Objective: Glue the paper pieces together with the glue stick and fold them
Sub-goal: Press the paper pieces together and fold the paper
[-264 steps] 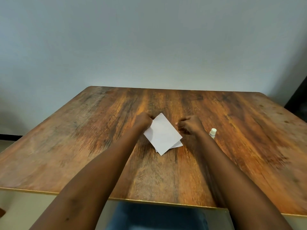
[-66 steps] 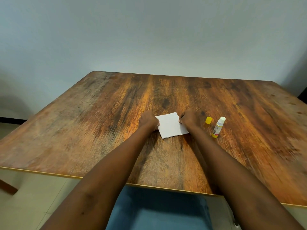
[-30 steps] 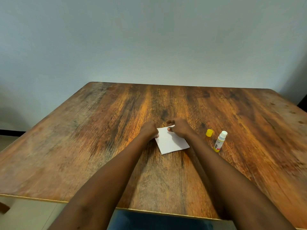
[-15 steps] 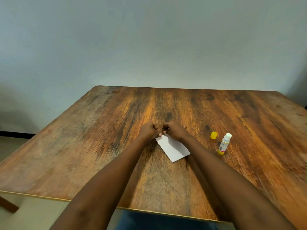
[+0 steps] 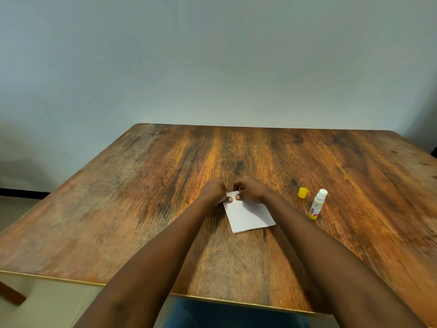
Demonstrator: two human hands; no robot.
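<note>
White folded paper sheet (image 5: 248,215) on wooden table (image 5: 118,209) | left hand (image 5: 212,191), right hand (image 5: 251,191): fingertips pinched on its far corner | uncapped glue stick (image 5: 316,207), yellow cap (image 5: 303,192) beside.

White folded paper (image 5: 248,215) lies flat; the uncapped glue stick (image 5: 317,204) stands upright to its right.

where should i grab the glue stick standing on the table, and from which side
Grip the white glue stick with the yellow base around its labelled middle, coming from its right or from above. It stands upright and uncapped, so keep off the exposed white top. The yellow cap and right hand sit to its left.
</note>
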